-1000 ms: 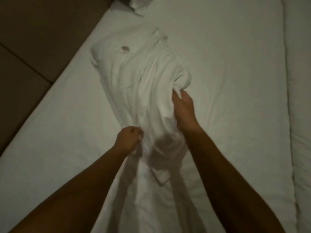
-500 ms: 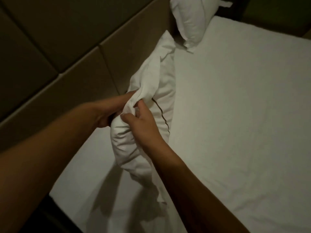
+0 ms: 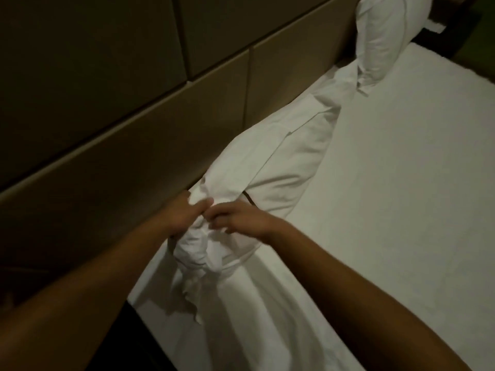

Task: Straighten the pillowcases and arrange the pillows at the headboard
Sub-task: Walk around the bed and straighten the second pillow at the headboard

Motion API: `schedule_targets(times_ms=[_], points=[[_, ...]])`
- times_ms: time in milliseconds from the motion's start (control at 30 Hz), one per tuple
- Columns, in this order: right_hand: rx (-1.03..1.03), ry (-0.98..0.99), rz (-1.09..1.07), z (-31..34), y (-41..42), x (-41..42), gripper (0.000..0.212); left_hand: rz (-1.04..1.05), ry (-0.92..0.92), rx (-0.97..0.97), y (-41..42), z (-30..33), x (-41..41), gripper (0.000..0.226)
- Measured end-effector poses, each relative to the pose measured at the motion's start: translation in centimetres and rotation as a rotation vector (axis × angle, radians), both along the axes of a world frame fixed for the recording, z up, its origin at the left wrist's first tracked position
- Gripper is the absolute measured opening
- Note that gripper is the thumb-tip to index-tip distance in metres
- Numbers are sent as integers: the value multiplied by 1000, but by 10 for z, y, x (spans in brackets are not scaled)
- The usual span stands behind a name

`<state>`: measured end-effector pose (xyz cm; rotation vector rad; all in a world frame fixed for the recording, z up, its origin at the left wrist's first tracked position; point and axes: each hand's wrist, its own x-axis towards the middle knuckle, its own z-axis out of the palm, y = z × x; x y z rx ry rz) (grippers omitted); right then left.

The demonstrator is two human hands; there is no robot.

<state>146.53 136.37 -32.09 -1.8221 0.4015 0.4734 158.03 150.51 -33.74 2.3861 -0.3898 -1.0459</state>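
A white pillow (image 3: 284,153) in a rumpled pillowcase lies along the foot of the padded headboard (image 3: 150,145) on the white bed (image 3: 401,183). My left hand (image 3: 184,214) pinches the bunched near end of its pillowcase. My right hand (image 3: 241,218) rests fingers-down on the same bunched cloth, right beside the left hand; its grip is partly hidden. Loose cloth hangs crumpled below both hands. A second white pillow (image 3: 385,36) leans upright against the headboard at the far end.
The padded headboard panels fill the left and top of the view. A dark gap shows below the mattress corner at the lower left. The flat white sheet spreads to the right. A dark surface lies beyond the bed's far corner.
The pillow has gone from lying mid-bed, to lifted in both hands, to lying along the headboard. My hands have shifted to its bunched near end.
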Motion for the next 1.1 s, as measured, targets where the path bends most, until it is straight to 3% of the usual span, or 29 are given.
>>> schedule_targets(times_ms=[100,167,300,367,567,600,700,800,867,933,1000,1100], points=[[-43,-42,-528,11,-56,24,13,-155,-227,89,3,-20,-7,65],[-228,-74,-758,24,-89,48,24,-284,-310,129,2,-13,-7,60],[-555,-5,-745,46,-137,92,85,-583,-402,209,4,17,3,54],[-642,-15,-779,47,-158,107,95,-645,-375,248,14,33,16,62],[-477,148,-891,11,-160,111,111,-554,-177,658,86,31,42,72],[-483,126,-885,6,-157,112,104,-524,-168,674,94,26,43,72],[-316,12,-860,-4,-153,121,47,-476,-164,635,105,21,46,75],[-242,48,-745,9,-146,134,43,-516,-163,674,113,39,54,69],[-193,-56,-767,27,-135,149,38,-507,-140,733,127,56,69,67],[-113,-188,-801,43,-121,161,17,-512,-154,820,144,73,81,63],[-97,-180,-719,42,-99,168,5,-520,-242,906,160,80,75,54],[-103,-8,-693,9,-75,173,18,-492,-493,938,178,58,44,51]])
